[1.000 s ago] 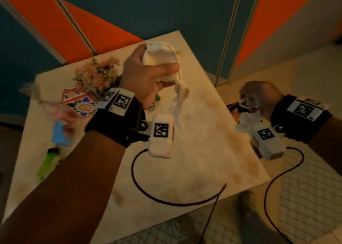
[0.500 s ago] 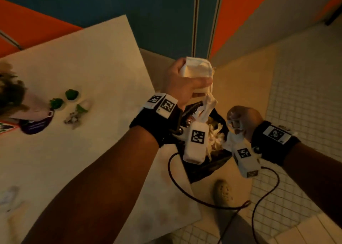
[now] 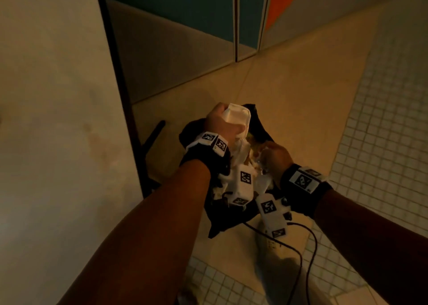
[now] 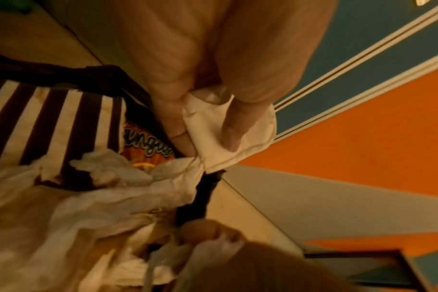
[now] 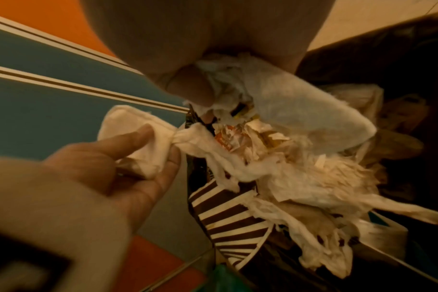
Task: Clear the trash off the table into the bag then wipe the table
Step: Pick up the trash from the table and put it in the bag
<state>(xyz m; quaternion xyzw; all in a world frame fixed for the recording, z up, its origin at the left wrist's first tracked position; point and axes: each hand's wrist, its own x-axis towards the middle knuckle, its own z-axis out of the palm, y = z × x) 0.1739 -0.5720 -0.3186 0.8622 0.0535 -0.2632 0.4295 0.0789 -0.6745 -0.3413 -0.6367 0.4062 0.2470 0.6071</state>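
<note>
- The left hand [image 3: 222, 125] was curled round a folded white cloth pad [image 3: 237, 118], with a twisted strip of crumpled white tissue [image 5: 213, 150] trailing from it down into the trash.
- The right hand [image 3: 275, 155] was closed on a wad of crumpled white paper [image 5: 275, 98].
- Both hands were held directly above the open mouth of the black plastic bag [image 3: 259, 128] on the floor, beside the pale surface [image 3: 58, 119].
- A brown-and-white striped paper cup [image 5: 230, 215] and wrappers already lay inside.
- Release straight down would probably suffice; the right hand sat lower and nearer the trash.
</note>
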